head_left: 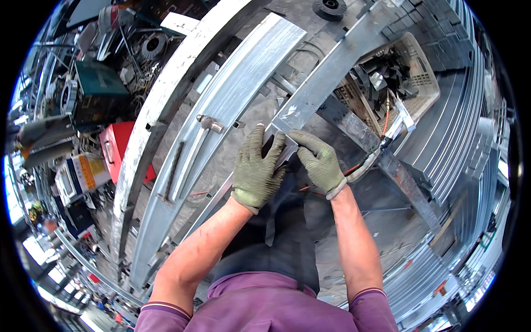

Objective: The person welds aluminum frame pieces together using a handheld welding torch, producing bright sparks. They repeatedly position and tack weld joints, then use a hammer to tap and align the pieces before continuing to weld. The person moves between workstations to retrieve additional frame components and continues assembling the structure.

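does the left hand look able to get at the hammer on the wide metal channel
Probably yes: the hammer lies uncovered on the wide metal channel, to the left of the left hand. Its gloved fingers look outstretched, and nothing seems to stand up between hand and hammer.

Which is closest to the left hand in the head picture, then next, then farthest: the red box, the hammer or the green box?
From the left hand, in the head view:
1. Hammer: just to its left, on metal.
2. Red box: farther left.
3. Green box: farthest, up and left.
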Motion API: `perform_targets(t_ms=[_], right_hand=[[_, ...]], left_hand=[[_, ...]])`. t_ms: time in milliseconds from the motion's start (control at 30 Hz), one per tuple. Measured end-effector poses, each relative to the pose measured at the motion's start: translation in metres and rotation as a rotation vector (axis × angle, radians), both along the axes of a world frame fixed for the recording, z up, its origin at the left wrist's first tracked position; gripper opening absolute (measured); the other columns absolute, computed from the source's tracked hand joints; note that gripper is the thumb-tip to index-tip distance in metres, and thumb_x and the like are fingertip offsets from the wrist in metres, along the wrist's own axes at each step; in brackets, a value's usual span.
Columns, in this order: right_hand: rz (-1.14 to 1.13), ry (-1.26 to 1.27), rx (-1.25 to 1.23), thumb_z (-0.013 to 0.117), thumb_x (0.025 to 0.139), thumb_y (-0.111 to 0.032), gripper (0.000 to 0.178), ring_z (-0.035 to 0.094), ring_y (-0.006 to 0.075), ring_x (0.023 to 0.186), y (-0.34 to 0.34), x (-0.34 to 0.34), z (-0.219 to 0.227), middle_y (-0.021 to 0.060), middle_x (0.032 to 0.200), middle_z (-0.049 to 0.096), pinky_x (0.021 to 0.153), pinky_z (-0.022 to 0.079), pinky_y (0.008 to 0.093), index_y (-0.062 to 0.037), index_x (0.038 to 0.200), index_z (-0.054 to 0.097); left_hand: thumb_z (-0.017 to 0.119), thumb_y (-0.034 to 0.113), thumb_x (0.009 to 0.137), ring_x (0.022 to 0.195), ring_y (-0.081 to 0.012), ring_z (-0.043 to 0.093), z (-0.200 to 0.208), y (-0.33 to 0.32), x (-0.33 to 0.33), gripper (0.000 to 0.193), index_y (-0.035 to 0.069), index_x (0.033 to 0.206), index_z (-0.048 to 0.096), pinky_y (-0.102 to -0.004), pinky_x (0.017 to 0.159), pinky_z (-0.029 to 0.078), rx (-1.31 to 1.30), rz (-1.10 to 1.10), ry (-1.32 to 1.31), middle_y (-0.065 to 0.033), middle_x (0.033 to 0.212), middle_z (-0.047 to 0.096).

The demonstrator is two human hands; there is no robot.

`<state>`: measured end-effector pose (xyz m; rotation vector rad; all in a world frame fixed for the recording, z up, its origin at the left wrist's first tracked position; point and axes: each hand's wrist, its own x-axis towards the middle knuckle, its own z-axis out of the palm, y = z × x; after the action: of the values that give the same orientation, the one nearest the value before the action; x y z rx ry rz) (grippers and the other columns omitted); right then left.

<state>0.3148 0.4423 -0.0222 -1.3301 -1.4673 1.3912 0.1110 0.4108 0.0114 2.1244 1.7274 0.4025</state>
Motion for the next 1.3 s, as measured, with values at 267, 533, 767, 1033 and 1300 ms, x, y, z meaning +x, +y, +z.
perform_targets(t_ms=[267,533,767,1033,1300], right_hand=[[-0.572,-0.121,-0.115,0.07,0.105,-0.008,0.03,0.074,0.0224,0.116,-0.05,0.081,-0.002,0.0134,0.125,0.078,0.104,0.058,0.0361,-0.0005,0.134,0.074],[-1.152,-0.328,-0.287,0.078,0.102,-0.023,0.047,0.069,0.0224,0.119,-0.024,0.251,-0.088,0.0131,0.13,0.075,0.106,0.054,0.0346,0.0066,0.138,0.07],[-0.932,-0.342,-0.331,0.086,0.091,-0.038,0.064,0.072,0.0246,0.113,0.022,0.337,-0.182,0.0141,0.123,0.078,0.099,0.054,0.0379,0.006,0.136,0.071],[-0.941,-0.142,-0.345,0.094,0.088,-0.027,0.042,0.064,0.0142,0.086,0.065,0.313,-0.166,0.0019,0.104,0.074,0.079,0.053,0.0367,0.0,0.117,0.079],[-0.805,-0.598,-0.219,0.077,0.101,-0.041,0.044,0.07,0.0297,0.085,0.039,0.301,-0.128,0.0145,0.095,0.076,0.08,0.055,0.0461,0.0005,0.114,0.078]], left_hand=[[0.089,0.015,0.079,0.138,-0.0517,0.057,0.0,0.001,0.003,0.085,0.008,0.158,0.059,-0.0543,0.116,0.049,0.099,-0.025,0.042,-0.0337,0.157,0.051],[0.09,0.017,0.08,0.14,-0.0541,0.056,0.003,0.004,0.008,0.086,0.008,0.159,0.058,-0.055,0.116,0.049,0.099,-0.054,0.066,-0.035,0.158,0.05],[0.091,0.011,0.078,0.143,-0.0549,0.055,-0.005,0.002,0.006,0.086,0.007,0.158,0.058,-0.0549,0.117,0.049,0.141,-0.08,0.056,-0.0357,0.159,0.05],[0.092,0.015,0.074,0.14,-0.0502,0.056,0.006,0.002,0.001,0.09,0.014,0.158,0.06,-0.0528,0.115,0.05,0.015,-0.017,0.043,-0.03,0.16,0.049],[0.092,0.023,0.073,0.138,-0.0477,0.058,0.003,-0.001,0.001,0.092,0.02,0.159,0.059,-0.0552,0.111,0.05,-0.027,0.027,0.011,-0.0266,0.161,0.049]])
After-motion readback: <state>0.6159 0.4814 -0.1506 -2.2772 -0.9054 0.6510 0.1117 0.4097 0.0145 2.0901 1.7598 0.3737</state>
